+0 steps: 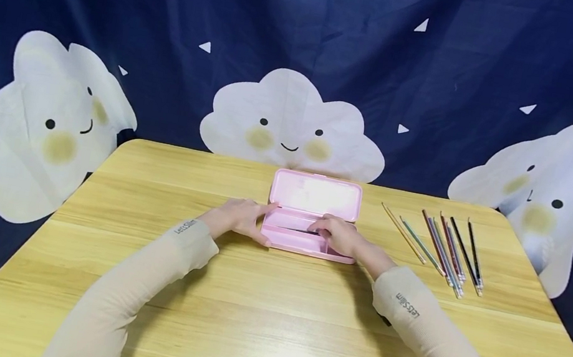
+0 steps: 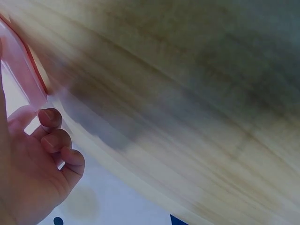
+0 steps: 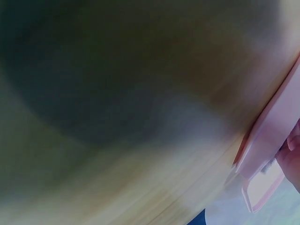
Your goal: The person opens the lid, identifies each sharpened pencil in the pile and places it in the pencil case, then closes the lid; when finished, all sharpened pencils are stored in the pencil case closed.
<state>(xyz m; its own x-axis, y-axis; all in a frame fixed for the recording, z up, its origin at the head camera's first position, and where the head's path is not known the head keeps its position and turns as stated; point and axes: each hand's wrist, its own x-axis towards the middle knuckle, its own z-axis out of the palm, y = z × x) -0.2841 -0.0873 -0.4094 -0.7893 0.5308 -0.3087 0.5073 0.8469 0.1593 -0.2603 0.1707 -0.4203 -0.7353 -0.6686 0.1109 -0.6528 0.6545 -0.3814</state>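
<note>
A pink pencil case (image 1: 294,242) lies on the table with its lid (image 1: 316,195) raised at the back. My left hand (image 1: 240,217) holds the case's left end, thumb at the front corner and index finger towards the back. In the left wrist view, the other fingers (image 2: 57,139) are loosely curled beside the case. Reaching into the case from the right, my right hand (image 1: 340,236) pinches a thin dark pencil (image 1: 300,230) low in the back compartment. Its far end is hidden by the fingers. The right wrist view shows only an edge of this hand (image 3: 293,159) over the pink wall.
Several pencils (image 1: 440,248) in different colours lie loosely spread on the wooden table (image 1: 264,314) to the right of the case. A dark blue curtain (image 1: 313,19) with white clouds hangs behind the table's back edge.
</note>
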